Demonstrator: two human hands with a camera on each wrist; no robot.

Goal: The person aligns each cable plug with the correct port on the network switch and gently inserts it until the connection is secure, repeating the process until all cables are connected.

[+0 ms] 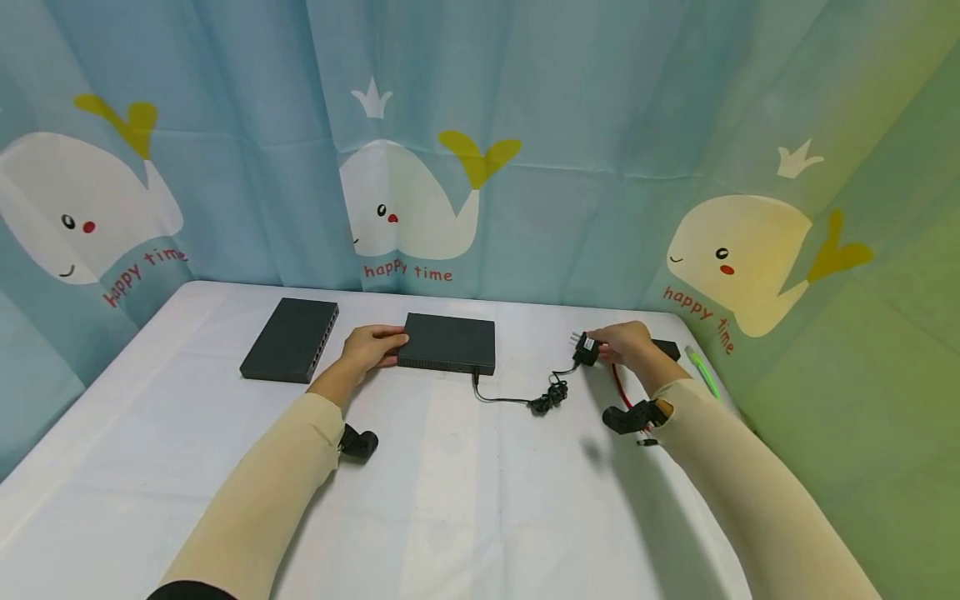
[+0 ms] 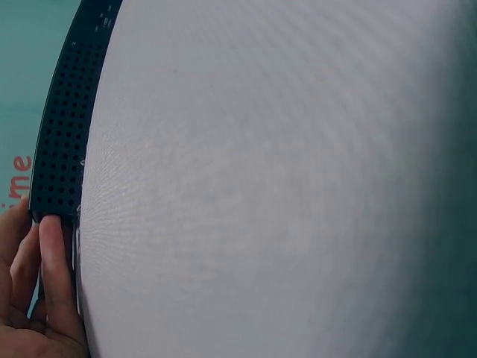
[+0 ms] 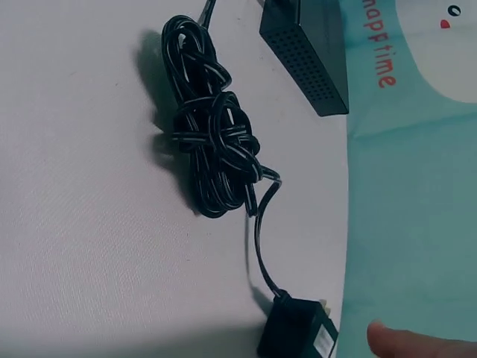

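Observation:
My left hand (image 1: pixel 369 348) pinches the left end of a flat black network switch (image 1: pixel 447 342) in the middle of the table. In the left wrist view its fingers (image 2: pixel 58 276) lie at the corner of the switch's perforated side (image 2: pixel 63 134). A thin black cord runs from the switch's front edge through a tied bundle of cable (image 3: pixel 216 127) to a black power adapter (image 1: pixel 587 349). My right hand (image 1: pixel 626 342) holds that adapter at the right, its metal prongs facing left. One fingertip (image 3: pixel 380 339) shows apart from the adapter in the right wrist view.
A second black switch (image 1: pixel 291 340) with a row of ports lies at the left. Beyond the right forearm are a black item (image 1: pixel 666 349), a green pen-like item (image 1: pixel 702 371) and a red cable (image 1: pixel 621 387). A whale-print curtain (image 1: pixel 570 167) hangs behind the table (image 1: pixel 450 517).

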